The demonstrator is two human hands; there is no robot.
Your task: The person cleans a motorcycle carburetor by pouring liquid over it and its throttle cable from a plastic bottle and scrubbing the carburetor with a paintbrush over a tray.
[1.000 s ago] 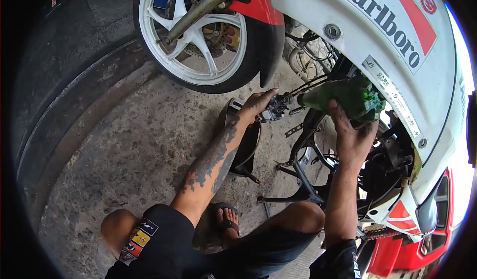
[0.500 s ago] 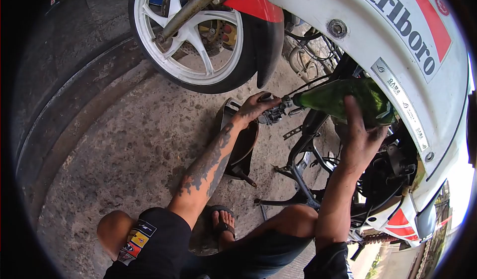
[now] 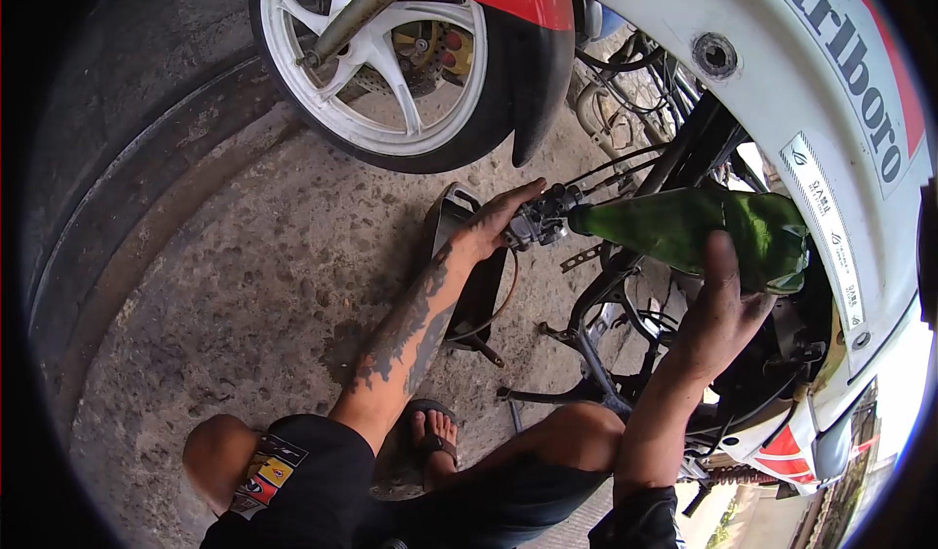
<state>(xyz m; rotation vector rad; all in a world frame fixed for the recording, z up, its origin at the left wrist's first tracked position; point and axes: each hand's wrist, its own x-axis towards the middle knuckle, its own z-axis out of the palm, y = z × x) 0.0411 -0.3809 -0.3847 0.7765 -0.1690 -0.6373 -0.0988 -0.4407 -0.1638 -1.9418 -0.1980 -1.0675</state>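
Green bottle: here it is, see-through and glossy, the bottle (image 3: pixel 674 225) lying nearly sideways, tapering to a narrow neck, its wide base dented and creased.
Right hand: smudged and closed around the bottle, this hand (image 3: pixel 725 322) has its thumb up along the near side; the other fingers are mostly hidden.
Metal part: small, grey and knobbly, the part (image 3: pixel 539 221) sits right at the bottle's neck; touching or just short, I can't tell.
Left hand: gripping that part, the hand (image 3: pixel 494 221) shows a grimy thumb, its fingertips hard to make out.
Black container: below the left hand, an angular, dull container (image 3: pixel 477 307) rests on rough, pitted concrete (image 3: pixel 244 295), partly covered by the forearm.
Wheel: white spokes, smooth dark tyre, and the wheel (image 3: pixel 395 88) runs off the top edge.
Fairing: glossy white and curved, the panel (image 3: pixel 782 85) has its large lettering cut off above; the machinery beneath sinks into shadow.
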